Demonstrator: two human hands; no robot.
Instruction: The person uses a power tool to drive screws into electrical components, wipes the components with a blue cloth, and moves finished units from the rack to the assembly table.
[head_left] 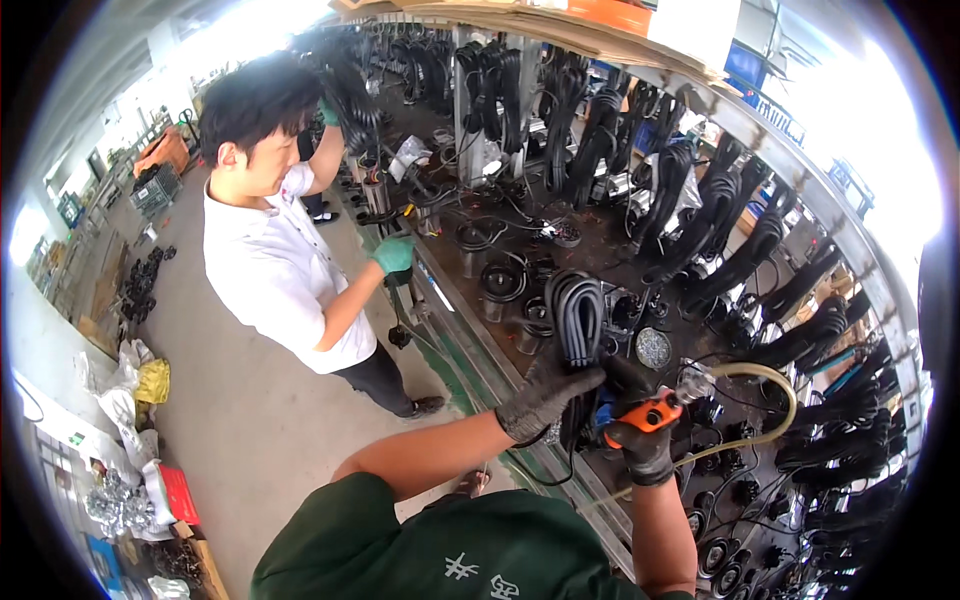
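My left hand [545, 402], in a dark grey glove, grips the lower part of a coiled bundle of black cable [577, 310] at the bench edge. Its thumb points right, and the other fingers are partly hidden. My right hand [643, 455], gloved as well, is closed around an orange hand-held air tool [648, 414]. From the tool's far end a clear yellowish hose [793, 400] loops right and back. A blue part [604, 412] shows between my hands, mostly covered. Just beyond the tool sits a round dish of small metal pieces [653, 347].
Cylindrical metal housings [500, 285] and black round parts crowd the bench. Bundled black cables [715, 210] hang along a metal rail at the right. A co-worker in a white shirt [265, 260] stands at left, one green-gloved hand [394, 254] at the bench edge. White bags [125, 390] lie on the floor.
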